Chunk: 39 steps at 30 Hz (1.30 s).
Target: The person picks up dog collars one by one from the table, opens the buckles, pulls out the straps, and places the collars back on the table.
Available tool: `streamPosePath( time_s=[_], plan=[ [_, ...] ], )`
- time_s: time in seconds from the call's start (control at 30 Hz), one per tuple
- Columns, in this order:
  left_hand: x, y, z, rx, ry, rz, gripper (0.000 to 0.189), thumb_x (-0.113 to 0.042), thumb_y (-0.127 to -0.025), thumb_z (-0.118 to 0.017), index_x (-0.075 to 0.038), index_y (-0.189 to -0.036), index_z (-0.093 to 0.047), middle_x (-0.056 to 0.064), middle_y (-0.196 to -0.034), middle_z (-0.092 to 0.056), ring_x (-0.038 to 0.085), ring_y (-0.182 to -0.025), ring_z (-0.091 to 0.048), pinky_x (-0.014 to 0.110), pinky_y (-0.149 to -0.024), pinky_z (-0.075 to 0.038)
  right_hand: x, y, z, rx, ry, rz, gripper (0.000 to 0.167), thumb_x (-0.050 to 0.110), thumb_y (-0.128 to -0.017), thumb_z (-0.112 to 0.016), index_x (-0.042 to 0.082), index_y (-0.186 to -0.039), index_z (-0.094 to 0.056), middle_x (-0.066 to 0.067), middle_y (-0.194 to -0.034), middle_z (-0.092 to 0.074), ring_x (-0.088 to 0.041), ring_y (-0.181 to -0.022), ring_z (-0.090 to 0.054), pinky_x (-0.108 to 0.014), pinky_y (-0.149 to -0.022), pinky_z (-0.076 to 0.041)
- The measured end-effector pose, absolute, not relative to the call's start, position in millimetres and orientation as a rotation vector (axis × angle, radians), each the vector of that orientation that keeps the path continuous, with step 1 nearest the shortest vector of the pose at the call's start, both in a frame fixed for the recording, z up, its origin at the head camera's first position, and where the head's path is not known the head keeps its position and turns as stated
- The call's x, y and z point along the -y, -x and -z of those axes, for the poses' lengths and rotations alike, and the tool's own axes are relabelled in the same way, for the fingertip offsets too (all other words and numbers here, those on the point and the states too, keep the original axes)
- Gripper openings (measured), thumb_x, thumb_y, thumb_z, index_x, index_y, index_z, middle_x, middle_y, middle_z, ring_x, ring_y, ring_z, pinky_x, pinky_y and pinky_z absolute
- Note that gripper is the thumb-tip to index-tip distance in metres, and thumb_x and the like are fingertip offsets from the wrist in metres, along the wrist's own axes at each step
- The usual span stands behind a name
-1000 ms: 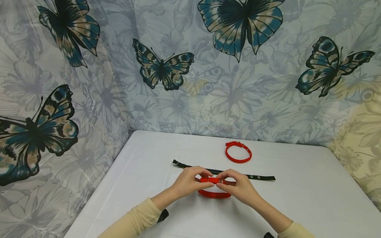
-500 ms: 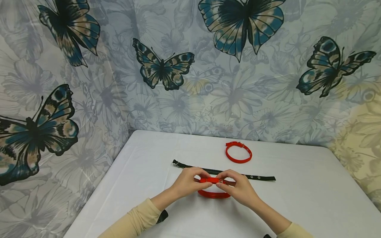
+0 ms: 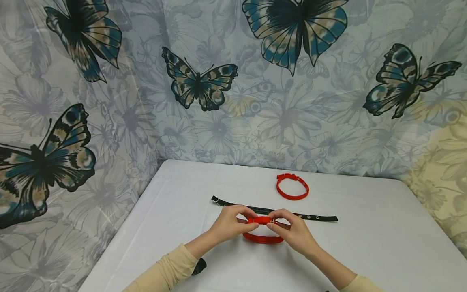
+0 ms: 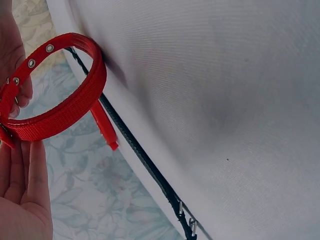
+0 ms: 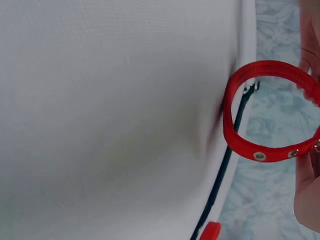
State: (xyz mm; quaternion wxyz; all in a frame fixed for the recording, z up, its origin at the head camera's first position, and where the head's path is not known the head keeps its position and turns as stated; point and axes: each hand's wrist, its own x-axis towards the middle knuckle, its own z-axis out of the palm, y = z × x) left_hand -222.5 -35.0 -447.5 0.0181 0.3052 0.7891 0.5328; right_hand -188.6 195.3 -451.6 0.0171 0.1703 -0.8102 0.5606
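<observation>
Both hands hold a red collar, bent into a loop, just above the table. At the left end of the loop's top, the thumb and fingers of my left hand pinch the strap. My right hand pinches it by the metal buckle, which the fingertips partly hide. Metal eyelets show along the red collar in the left wrist view. Behind the hands lies a straight black collar, its buckle at the left end; the hands cover part of its middle.
Farther back on the white table lies another red collar, buckled into a ring. A butterfly-patterned cloth hangs behind the table and along its left side.
The top of the held collar shifts slightly right and tilts a little between the fingertips. The right fingers move slightly at the buckle. The other collars stay where they were.
</observation>
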Motion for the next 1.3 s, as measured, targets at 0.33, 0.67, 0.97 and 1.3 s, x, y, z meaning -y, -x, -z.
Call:
streamPosePath(
  time_s=[0.33, 0.67, 0.97, 1.3],
  plan=[
    [35, 224, 448, -2.46, -0.954, -1.654, 0.015, -0.014, -0.083, -0.079, -0.012, -0.098, -0.074, -0.005, -0.09, -0.069, 0.009, -0.086, -0.063, 0.022, -0.071, -0.056, -189, 192, 438, 2.586, -0.644, -1.563, 0.024, 0.028, -0.084, -0.078, 0.021, -0.105, -0.068, 0.006, -0.101, -0.065, -0.015, -0.093, -0.061, -0.032, -0.083, -0.056],
    [36, 224, 449, -2.444, -0.943, -1.645, 0.017, -0.018, -0.083, -0.079, -0.014, -0.099, -0.074, -0.006, -0.091, -0.069, 0.008, -0.086, -0.063, 0.022, -0.073, -0.056, -182, 193, 444, 2.551, -0.678, -1.383, 0.021, 0.028, -0.083, -0.078, 0.027, -0.102, -0.07, 0.014, -0.095, -0.064, -0.01, -0.085, -0.06, -0.022, -0.076, -0.055],
    [36, 223, 449, -2.443, -0.925, -1.665, 0.017, -0.017, -0.082, -0.08, -0.014, -0.099, -0.074, -0.006, -0.089, -0.069, 0.008, -0.085, -0.063, 0.022, -0.072, -0.056, -180, 190, 450, 2.429, -0.627, -1.564, 0.018, 0.025, -0.086, -0.076, 0.021, -0.103, -0.071, 0.008, -0.098, -0.067, -0.012, -0.091, -0.063, -0.026, -0.081, -0.055],
    [37, 227, 451, -2.437, -0.938, -1.677, 0.017, -0.016, -0.082, -0.08, -0.012, -0.098, -0.074, -0.006, -0.087, -0.069, 0.007, -0.083, -0.063, 0.022, -0.071, -0.056, -179, 191, 452, 2.412, -0.359, -1.935, 0.027, 0.021, -0.084, -0.077, 0.008, -0.106, -0.07, -0.009, -0.104, -0.067, -0.024, -0.096, -0.066, -0.027, -0.085, -0.054]
  ],
)
